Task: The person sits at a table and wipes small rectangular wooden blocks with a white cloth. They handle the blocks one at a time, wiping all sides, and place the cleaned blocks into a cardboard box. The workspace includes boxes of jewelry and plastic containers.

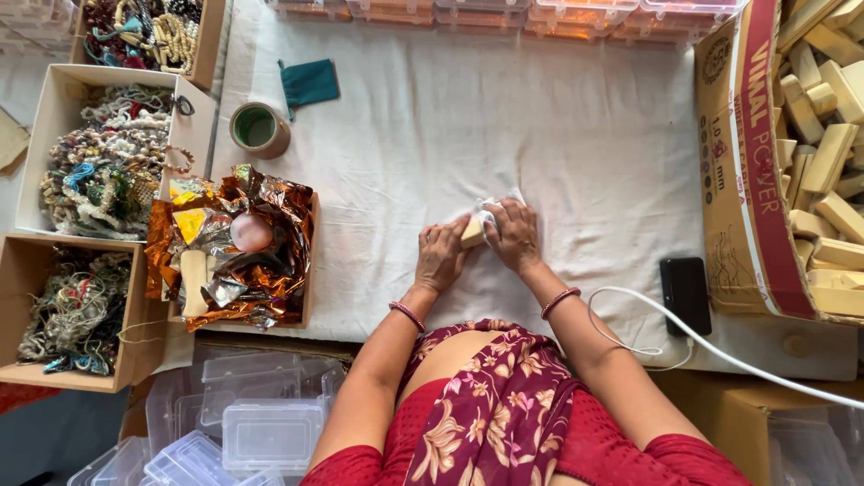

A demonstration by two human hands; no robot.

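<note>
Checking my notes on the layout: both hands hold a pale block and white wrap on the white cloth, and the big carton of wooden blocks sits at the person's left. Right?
Not quite. The head view shows the carton of wooden blocks at the person's right. The left hand and right hand do hold a pale block with white wrap on the white cloth.

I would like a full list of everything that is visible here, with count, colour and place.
small pale wooden block: one, cream, between both hands
thin white wrapping: one, white, around the block's top
white cloth: one, covers the table
cardboard box of wooden blocks: one, brown, far right
black power bank: one, right, with white cable
tray of crumpled copper foil: one, left
tape roll: one, green inside, upper left
boxes of beaded strings: three, mixed colours, left edge
clear plastic containers: several, bottom left
left hand: on the block
right hand: on the wrapping
</note>
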